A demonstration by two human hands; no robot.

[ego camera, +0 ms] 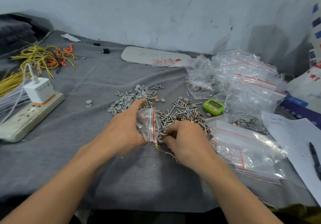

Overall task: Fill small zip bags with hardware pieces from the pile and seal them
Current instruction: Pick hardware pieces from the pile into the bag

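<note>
Mid-task: the left hand grips one small zip bag, seemingly unsealed, just above the worktop; the right hand pinches hardware pieces at its mouth. At least two filled bags lie to the right; the pile stays too big to count

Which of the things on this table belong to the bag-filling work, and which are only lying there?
For the job: zip bag in the left hand, right hand at the screws, grey caps, empty bags, filled bags.
Lying about: green timer, power strip, yellow wires, pen.
</note>
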